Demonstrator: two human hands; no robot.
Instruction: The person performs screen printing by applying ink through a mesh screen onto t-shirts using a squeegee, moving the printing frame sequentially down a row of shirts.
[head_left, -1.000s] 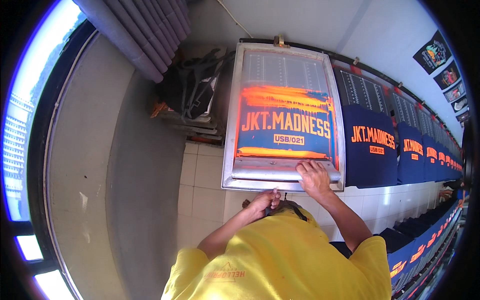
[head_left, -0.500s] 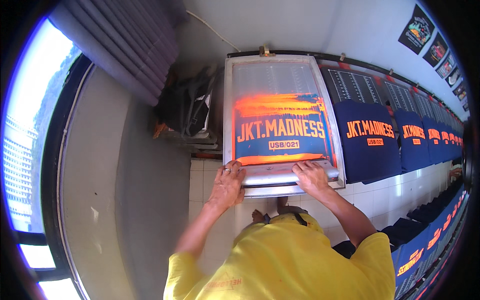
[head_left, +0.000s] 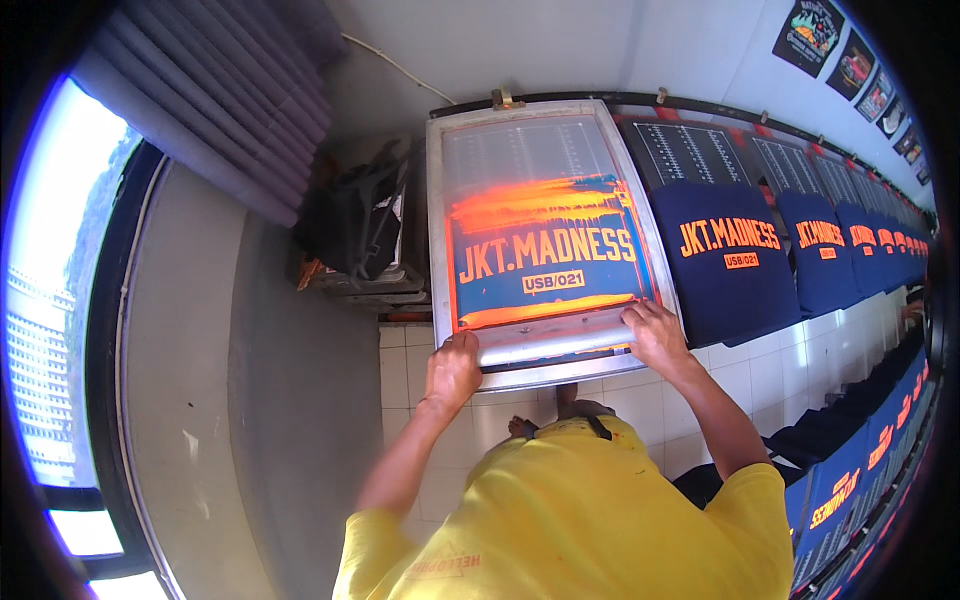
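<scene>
A screen-printing frame (head_left: pixel 438 225) with pale metal sides lies over a dark navy fabric piece. Orange ink (head_left: pixel 535 203) is smeared across the mesh above orange lettering, and another orange band runs along the squeegee's far edge. The wide metal squeegee (head_left: pixel 555 338) lies across the frame's near end. My left hand (head_left: pixel 453 370) is closed at the squeegee's left end, over the frame's side. At its right end my right hand (head_left: pixel 657 338) is closed, fingers curled over the bar. The undersides of both hands are hidden.
Navy printed pieces (head_left: pixel 725 295) lie on a row of boards stretching right. Another row of printed pieces (head_left: pixel 845 480) stands at lower right. Dark bags (head_left: pixel 365 215) are piled left of the frame, beside a grey wall. A metal clamp (head_left: pixel 505 99) sits at the frame's far edge.
My right hand has slid right along the squeegee to its end. My left hand has shifted outward, its fingers less spread over the bar. The whole view has shifted slightly.
</scene>
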